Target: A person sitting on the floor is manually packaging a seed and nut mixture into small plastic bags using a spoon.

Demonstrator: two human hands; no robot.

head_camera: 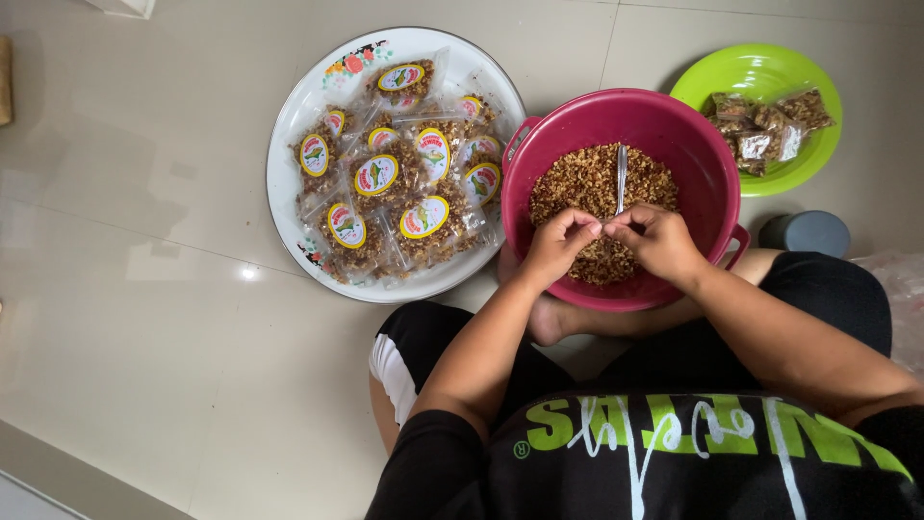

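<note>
Centrally, both hands are held over a red basin (707,164) of brown crumbly snack mix (582,183), in which a spoon (621,176) stands. The left hand (558,243) and the right hand (659,241) meet fingertip to fingertip, fingers pinched shut; what is gripped between them cannot be told. Beside the basin on the left, a white flowered tray (289,144) is piled with labelled packets (399,197). A green bowl (760,72) with plain packets (765,125) is set on the floor (144,289) to the right.
</note>
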